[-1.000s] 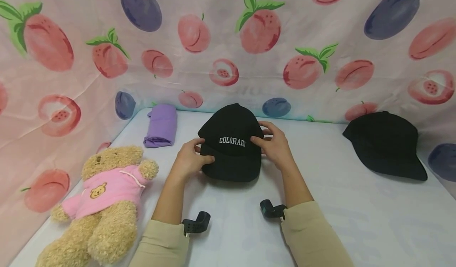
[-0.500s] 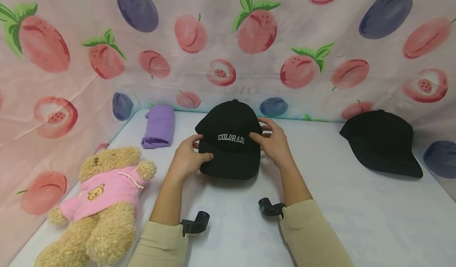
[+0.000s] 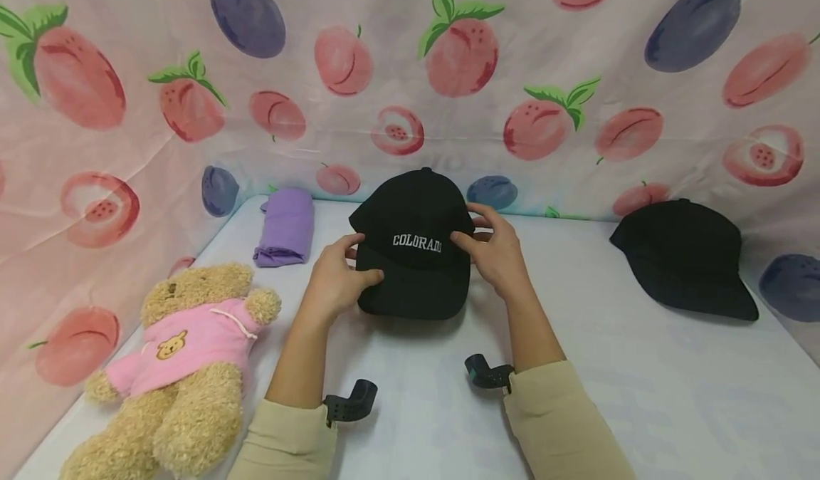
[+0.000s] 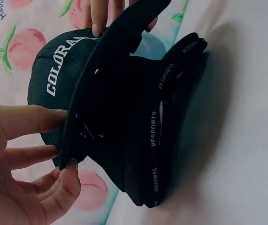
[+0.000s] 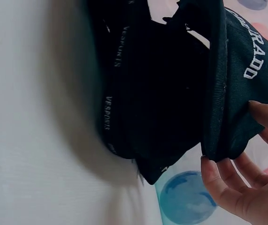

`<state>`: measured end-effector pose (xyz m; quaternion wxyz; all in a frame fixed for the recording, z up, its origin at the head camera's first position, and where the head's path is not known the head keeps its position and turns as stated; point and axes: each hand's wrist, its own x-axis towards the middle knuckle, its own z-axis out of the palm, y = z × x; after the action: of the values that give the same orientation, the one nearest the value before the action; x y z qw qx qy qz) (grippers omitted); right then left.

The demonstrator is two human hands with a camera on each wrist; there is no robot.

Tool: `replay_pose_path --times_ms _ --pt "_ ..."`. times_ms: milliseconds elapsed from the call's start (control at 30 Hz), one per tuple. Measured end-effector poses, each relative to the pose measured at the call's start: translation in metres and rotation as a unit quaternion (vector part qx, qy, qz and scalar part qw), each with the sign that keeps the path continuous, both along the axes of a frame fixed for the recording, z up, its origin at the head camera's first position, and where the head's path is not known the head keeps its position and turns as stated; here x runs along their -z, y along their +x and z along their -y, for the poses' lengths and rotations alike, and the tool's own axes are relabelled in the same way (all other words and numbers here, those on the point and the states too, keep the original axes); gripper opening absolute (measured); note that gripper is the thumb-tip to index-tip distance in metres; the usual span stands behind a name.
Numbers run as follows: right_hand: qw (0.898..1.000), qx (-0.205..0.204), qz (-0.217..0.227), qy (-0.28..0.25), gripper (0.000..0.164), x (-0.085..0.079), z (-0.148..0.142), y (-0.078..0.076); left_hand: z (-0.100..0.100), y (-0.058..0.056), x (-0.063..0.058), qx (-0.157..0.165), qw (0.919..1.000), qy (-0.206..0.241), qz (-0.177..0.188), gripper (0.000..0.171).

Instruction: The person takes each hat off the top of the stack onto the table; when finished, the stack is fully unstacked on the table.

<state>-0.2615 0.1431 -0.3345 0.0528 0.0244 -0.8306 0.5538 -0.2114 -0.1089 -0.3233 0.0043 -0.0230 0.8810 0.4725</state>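
A black baseball cap (image 3: 413, 245) with white COLORADO lettering is held upright between both hands, brim toward me. My left hand (image 3: 336, 277) pinches its left edge, thumb on the brim and fingers behind. On the other side my right hand (image 3: 500, 252) grips the crown, its thumb beside the lettering. In the left wrist view the cap's dark inside and a tape printed VESPORTS (image 4: 153, 129) show close over the white surface, with a shadow below. The right wrist view has the right fingertips (image 5: 209, 166) at the cap's edge.
A second black cap (image 3: 685, 259) lies at the right. At the back left is a folded purple cloth (image 3: 285, 227). A teddy bear (image 3: 192, 359) in a pink top lies front left. A fruit-print curtain (image 3: 435, 145) borders the white table (image 3: 640, 394).
Both hands have raised the cap slightly, and the shadow below it has widened. The bear, cloth and second cap stay in place; the head view shifted a little.
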Motion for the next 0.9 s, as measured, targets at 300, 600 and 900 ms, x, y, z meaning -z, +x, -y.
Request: replay_pose_path --times_ms 300,600,900 --pt "1.000 0.007 -0.020 0.008 0.061 -0.009 -0.005 0.003 -0.003 0.003 -0.008 0.010 0.9999 0.003 -0.013 0.073" --pt "1.000 0.011 -0.025 0.007 0.061 -0.018 -0.019 0.009 -0.013 0.003 -0.013 0.029 0.9992 0.013 -0.024 0.074" --pt "0.999 0.016 -0.024 0.012 0.061 -0.025 -0.031 0.012 -0.025 0.005 -0.014 0.037 0.9986 0.023 -0.030 0.073"
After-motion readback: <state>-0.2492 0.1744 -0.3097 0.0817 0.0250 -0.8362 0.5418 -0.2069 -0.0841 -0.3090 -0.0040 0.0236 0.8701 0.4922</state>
